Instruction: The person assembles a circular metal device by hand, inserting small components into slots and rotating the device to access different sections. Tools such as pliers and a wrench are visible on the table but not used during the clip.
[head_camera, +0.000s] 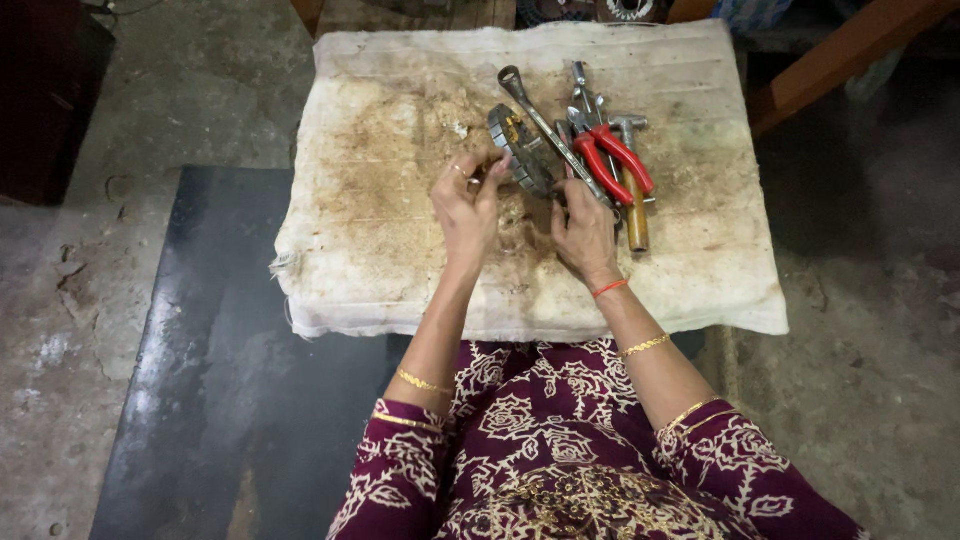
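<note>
A low table (380, 270), covered with a stained, dirty white cloth (700, 270), fills the middle of the view, with a dark mat (220, 350) on the concrete floor to its left. At the cloth's upper right lies a cluster of tools: a long wrench (545, 125), red-handled pliers (612, 158) and a wooden-handled hammer (636, 205), all touching or overlapping. Just left of them a curved, dark metal part (520, 150) rests on the cloth. The left hand (465, 210) has its fingertips pinched at the part's lower edge, apparently closed on it or on something small there. The right hand (585, 235) lies just right of the part, its fingers curled toward the tool pile; whether it grips anything I cannot tell. The work looks to be at an early stage: the tools lie unused and the part looks whole.
</note>
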